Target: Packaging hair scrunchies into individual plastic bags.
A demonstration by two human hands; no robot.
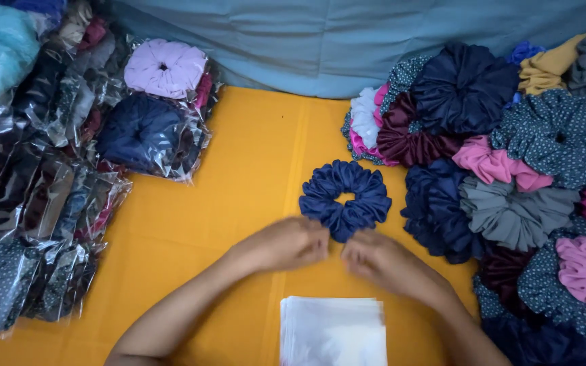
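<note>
Head view, looking down at a yellow cloth surface [252,176]. Both hands sit close together at the centre, just below a navy blue scrunchie [345,198] lying flat on the cloth. Left hand [286,244] is motion-blurred, fingers curled inward, fingertips right at the scrunchie's lower edge. Right hand [378,261] is also blurred, fingers curled, tips beside the same lower edge. Cannot tell whether either hand actually grips the scrunchie or only touches it; blur hides the contact. Hands nearly meet each other at the fingertips.

Stack of clear plastic bags [334,331] lies on the cloth just below the hands, between the forearms.

Right side: big loose pile of scrunchies [510,183], mixed colours – navy, maroon, grey, pink, mustard, dotted teal, white. Pile starts just beside the navy blue scrunchie and runs to the frame edge.

Left side: heap of bagged scrunchies [49,196] in shiny clear wrap, well apart from the hands. On top of it a lilac scrunchie [165,68] and a dark blue one [140,132], each in a bag.

Blue-grey fabric [347,41] across the back, beyond the yellow cloth.
</note>
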